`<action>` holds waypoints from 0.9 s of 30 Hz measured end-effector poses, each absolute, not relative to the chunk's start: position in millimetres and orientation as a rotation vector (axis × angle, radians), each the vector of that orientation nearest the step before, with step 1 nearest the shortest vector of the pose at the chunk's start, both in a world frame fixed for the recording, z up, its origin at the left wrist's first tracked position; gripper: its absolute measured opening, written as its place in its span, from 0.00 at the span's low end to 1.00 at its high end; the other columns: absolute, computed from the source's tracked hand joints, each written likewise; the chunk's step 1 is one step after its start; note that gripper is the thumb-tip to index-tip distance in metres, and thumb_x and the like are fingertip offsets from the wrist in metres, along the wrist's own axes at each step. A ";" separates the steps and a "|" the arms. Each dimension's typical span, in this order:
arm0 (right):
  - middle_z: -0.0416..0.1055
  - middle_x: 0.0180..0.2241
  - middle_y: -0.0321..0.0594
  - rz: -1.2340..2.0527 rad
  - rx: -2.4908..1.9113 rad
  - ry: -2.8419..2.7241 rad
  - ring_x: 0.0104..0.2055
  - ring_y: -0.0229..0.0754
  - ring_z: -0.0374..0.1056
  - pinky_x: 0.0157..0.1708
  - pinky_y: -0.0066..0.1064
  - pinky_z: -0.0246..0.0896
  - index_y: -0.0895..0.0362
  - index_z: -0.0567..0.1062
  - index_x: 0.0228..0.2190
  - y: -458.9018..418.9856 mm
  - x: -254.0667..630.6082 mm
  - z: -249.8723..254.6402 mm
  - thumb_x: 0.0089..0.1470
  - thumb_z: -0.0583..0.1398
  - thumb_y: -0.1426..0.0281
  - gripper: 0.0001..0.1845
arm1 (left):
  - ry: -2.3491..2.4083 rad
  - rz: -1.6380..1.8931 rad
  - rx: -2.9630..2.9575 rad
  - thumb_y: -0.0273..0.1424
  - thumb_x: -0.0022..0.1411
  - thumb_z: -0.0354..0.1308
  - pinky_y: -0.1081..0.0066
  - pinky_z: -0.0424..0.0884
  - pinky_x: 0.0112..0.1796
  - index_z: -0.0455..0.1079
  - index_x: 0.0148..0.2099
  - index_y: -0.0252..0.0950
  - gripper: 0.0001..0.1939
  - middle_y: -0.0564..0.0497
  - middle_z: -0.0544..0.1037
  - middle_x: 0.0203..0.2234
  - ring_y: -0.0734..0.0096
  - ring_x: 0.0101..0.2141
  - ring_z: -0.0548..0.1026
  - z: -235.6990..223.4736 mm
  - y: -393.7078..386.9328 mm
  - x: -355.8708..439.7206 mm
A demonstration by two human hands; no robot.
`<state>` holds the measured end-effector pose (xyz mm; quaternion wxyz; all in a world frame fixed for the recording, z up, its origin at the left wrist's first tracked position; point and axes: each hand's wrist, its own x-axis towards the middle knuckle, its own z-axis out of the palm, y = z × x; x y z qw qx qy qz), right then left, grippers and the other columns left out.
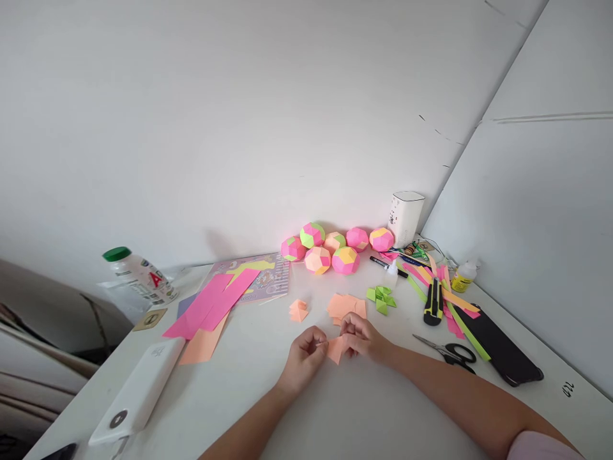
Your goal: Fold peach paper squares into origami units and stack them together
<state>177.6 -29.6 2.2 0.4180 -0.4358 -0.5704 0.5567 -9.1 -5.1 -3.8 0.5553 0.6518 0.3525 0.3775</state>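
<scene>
plainly, left fingers and right fingers pinch a small, peach-orange paper piece with slanted edges

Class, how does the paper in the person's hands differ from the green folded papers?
The held paper is peach; the green folded papers are bright green. The held paper is between the left hand and right hand, while the green folded papers lie on the table. The held paper looks like one piece; the green folded papers form a cluster. Both show pointed corners.
</scene>
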 end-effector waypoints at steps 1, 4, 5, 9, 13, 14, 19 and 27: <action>0.64 0.19 0.29 1.391 -1.105 -1.465 0.20 0.34 0.63 0.22 0.25 0.57 0.56 0.61 0.29 -29.5 177.3 1.6 0.48 0.56 0.71 0.06 | 0.829 0.888 1.541 0.30 0.55 0.53 0.74 0.58 0.28 0.59 0.25 0.36 0.08 0.56 0.61 0.22 0.74 0.25 0.60 -4.0 -5.0 -9.2; 0.66 0.19 0.30 1.366 -1.123 -1.539 0.20 0.34 0.64 0.22 0.25 0.58 0.57 0.63 0.26 -28.5 176.7 -1.4 0.49 0.57 0.69 0.06 | 0.824 0.861 1.523 0.31 0.55 0.53 0.75 0.59 0.28 0.61 0.27 0.36 0.07 0.56 0.62 0.23 0.74 0.26 0.61 -3.6 -5.3 -8.7; 0.66 0.18 0.30 1.352 -1.128 -1.553 0.20 0.34 0.64 0.21 0.25 0.58 0.57 0.63 0.26 -28.1 176.7 -2.6 0.49 0.57 0.69 0.06 | 0.823 0.849 1.512 0.31 0.56 0.53 0.75 0.59 0.28 0.61 0.28 0.36 0.06 0.56 0.63 0.23 0.75 0.26 0.61 -3.1 -5.5 -8.5; 0.66 0.18 0.30 1.306 -1.134 -1.579 0.19 0.35 0.65 0.20 0.24 0.57 0.57 0.64 0.25 -27.4 177.2 -6.7 0.49 0.58 0.69 0.06 | 0.839 0.786 1.456 0.32 0.55 0.54 0.76 0.59 0.26 0.61 0.28 0.35 0.07 0.56 0.63 0.22 0.76 0.24 0.61 -0.6 -7.0 -7.1; 0.66 0.17 0.30 1.293 -1.133 -1.546 0.18 0.34 0.64 0.19 0.24 0.56 0.57 0.63 0.25 -27.4 177.4 -8.9 0.49 0.57 0.70 0.06 | 0.915 0.807 1.419 0.34 0.54 0.55 0.76 0.58 0.25 0.62 0.28 0.35 0.08 0.57 0.63 0.21 0.78 0.22 0.61 -0.5 -7.5 -6.0; 0.66 0.16 0.30 1.291 -1.137 -1.531 0.17 0.34 0.63 0.18 0.23 0.56 0.57 0.63 0.25 -27.2 177.4 -9.2 0.49 0.57 0.70 0.07 | 0.935 0.833 1.420 0.34 0.54 0.55 0.76 0.59 0.25 0.62 0.28 0.35 0.08 0.57 0.63 0.21 0.78 0.22 0.61 -1.0 -7.3 -5.8; 0.62 0.15 0.27 1.293 -1.123 -1.473 0.16 0.32 0.61 0.17 0.23 0.57 0.56 0.62 0.25 -25.2 177.7 -11.0 0.50 0.58 0.67 0.09 | 1.018 0.922 1.407 0.36 0.53 0.56 0.76 0.59 0.23 0.62 0.27 0.36 0.10 0.57 0.65 0.19 0.76 0.21 0.63 -1.8 -6.4 -6.2; 0.64 0.16 0.28 1.317 -1.102 -1.460 0.16 0.33 0.63 0.17 0.23 0.54 0.57 0.62 0.27 -25.2 179.1 -8.1 0.52 0.57 0.66 0.09 | 0.882 0.920 1.308 0.43 0.58 0.53 0.75 0.62 0.24 0.61 0.39 0.37 0.14 0.56 0.71 0.20 0.76 0.20 0.66 -0.7 -4.5 -8.5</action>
